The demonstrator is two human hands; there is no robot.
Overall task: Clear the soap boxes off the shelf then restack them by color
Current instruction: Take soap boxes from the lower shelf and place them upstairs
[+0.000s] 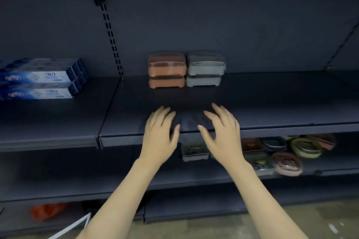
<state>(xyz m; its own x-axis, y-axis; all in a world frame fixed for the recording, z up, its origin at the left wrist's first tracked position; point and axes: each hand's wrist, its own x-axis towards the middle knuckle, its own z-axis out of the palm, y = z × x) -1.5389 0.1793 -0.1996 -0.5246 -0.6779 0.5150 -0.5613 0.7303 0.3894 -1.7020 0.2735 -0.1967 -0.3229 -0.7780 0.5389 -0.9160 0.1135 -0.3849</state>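
Orange soap boxes [166,70] stood stacked two high just beside an equal grey stack [205,69] at the back of the dark shelf [272,103], suggesting restacking was nearly done, while the left hand [160,136] and right hand [221,134] hovered spread and empty at its front edge.

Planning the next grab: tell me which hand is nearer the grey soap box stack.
Right. The right hand hovers just in front of the grey stack; the left hand sits further left, before the orange stack.

Toothpaste cartons [41,78], perhaps orange bag [45,211].
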